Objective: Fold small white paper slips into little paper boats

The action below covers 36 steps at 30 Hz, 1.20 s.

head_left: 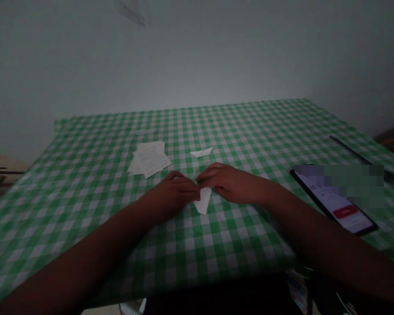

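A small folded piece of white paper (203, 204) lies on the checked cloth, partly covered by my fingers. My left hand (175, 191) presses on its left side with bent fingers held together. From the right, my right hand (225, 180) reaches over the paper's top edge, its fingers curled down and close to the left fingertips. Just beyond the hands rests a flat folded paper shape (202, 152) with pointed ends. Several loose sheets of printed paper (151, 158) are piled to the left of it.
A green and white checked tablecloth (85, 183) covers the table. On the right lies a phone (335, 203) with its screen lit, near a long dark thin object (350, 149). A pale wall (197, 57) stands behind the table.
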Available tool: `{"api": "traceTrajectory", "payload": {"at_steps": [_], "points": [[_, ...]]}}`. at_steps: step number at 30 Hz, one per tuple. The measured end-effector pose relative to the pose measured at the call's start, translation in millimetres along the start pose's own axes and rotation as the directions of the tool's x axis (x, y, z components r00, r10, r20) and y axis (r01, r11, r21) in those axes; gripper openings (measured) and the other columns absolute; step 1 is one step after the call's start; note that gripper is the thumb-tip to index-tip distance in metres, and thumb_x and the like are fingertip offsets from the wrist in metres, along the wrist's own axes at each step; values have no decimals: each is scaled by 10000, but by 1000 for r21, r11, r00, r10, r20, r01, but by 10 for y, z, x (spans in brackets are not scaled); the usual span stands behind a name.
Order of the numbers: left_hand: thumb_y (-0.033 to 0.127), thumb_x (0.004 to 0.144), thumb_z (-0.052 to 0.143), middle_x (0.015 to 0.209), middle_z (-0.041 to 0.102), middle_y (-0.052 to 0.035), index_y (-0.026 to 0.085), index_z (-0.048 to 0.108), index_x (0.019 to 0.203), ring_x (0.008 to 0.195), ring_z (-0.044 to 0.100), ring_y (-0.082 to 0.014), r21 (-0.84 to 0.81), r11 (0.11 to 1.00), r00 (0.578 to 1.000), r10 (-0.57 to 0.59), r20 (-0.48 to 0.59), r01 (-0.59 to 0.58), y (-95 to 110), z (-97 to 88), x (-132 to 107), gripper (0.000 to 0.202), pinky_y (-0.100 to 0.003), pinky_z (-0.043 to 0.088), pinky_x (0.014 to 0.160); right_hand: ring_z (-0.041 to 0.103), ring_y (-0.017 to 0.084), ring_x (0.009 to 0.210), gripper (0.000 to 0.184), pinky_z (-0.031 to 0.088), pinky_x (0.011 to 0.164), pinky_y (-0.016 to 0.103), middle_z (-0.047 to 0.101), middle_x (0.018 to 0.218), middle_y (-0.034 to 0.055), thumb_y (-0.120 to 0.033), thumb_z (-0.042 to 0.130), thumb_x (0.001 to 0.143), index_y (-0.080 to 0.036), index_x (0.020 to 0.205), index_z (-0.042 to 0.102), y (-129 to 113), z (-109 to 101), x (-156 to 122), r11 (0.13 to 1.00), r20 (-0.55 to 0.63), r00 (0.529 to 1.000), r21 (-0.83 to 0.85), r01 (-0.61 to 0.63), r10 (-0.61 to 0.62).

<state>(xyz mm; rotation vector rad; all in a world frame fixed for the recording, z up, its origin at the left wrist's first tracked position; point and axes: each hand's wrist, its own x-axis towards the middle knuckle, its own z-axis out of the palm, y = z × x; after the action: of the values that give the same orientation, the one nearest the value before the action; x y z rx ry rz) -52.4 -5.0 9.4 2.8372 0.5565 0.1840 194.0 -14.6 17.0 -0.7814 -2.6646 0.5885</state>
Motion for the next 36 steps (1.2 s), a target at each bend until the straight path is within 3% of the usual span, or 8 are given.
{"api": "traceTrajectory", "payload": {"at_steps": [5, 11, 18, 25, 29, 33, 36], "points": [[133, 884, 510, 1147, 707, -20, 237, 644, 1067, 1097, 615, -216, 77, 990, 993, -120, -15, 121, 22, -116, -21, 249, -421, 302, 996, 534, 253, 1148, 353, 419, 1005, 441, 640, 1277, 111, -74, 504, 882, -166, 1172, 683, -112, -36, -52, 994, 28, 998, -95, -61, 64], [339, 917, 587, 1174, 680, -24, 245, 635, 1121, 1108, 601, -227, 61, 989, 991, -130, -31, 132, 34, -113, -40, 230, -441, 291, 1009, 519, 260, 1077, 277, 432, 960, 438, 653, 1169, 106, -172, 541, 908, -180, 1140, 692, -160, 1, -60, 984, 28, 996, -165, -74, 79], [219, 967, 538, 1251, 678, -2, 271, 628, 1166, 1207, 569, -220, 71, 995, 996, -69, -52, 72, -63, -23, -65, 225, -440, 266, 1009, 532, 238, 1009, 331, 440, 914, 422, 610, 1131, 110, -176, 491, 944, -218, 1216, 676, -198, 34, -77, 977, 44, 994, -194, -89, 99], [72, 919, 502, 1353, 628, -1, 285, 613, 1176, 1291, 521, -219, 61, 997, 999, -45, -26, 46, -84, -10, -97, 352, -476, 201, 1077, 534, 248, 1049, 358, 434, 941, 438, 598, 1178, 117, -181, 512, 937, -241, 1255, 666, -214, 22, -108, 977, 59, 992, -189, -97, 110], [158, 948, 516, 1375, 611, -19, 302, 579, 1249, 1310, 504, -225, 35, 998, 999, -50, -6, 51, -88, -13, -112, 340, -492, 179, 1101, 546, 239, 1054, 335, 435, 952, 433, 604, 1201, 104, -188, 517, 940, -249, 1227, 678, -215, 21, -100, 976, 59, 989, -184, -120, 133], [326, 927, 621, 1370, 610, -15, 310, 585, 1253, 1299, 505, -242, -5, 999, 999, -47, 4, 47, -99, -9, -103, 329, -462, 245, 1061, 555, 239, 1026, 237, 448, 928, 426, 616, 1157, 93, -265, 558, 941, -230, 1123, 707, -227, 46, -76, 969, 40, 990, -216, -120, 132], [323, 937, 616, 1348, 621, 16, 329, 603, 1218, 1280, 516, -227, -28, 997, 998, -70, -6, 70, -110, 3, -96, 282, -430, 281, 1017, 547, 246, 1021, 241, 456, 911, 429, 612, 1142, 101, -299, 552, 950, -215, 1128, 690, -238, 81, -58, 959, 33, 992, -264, -107, 120]]}}
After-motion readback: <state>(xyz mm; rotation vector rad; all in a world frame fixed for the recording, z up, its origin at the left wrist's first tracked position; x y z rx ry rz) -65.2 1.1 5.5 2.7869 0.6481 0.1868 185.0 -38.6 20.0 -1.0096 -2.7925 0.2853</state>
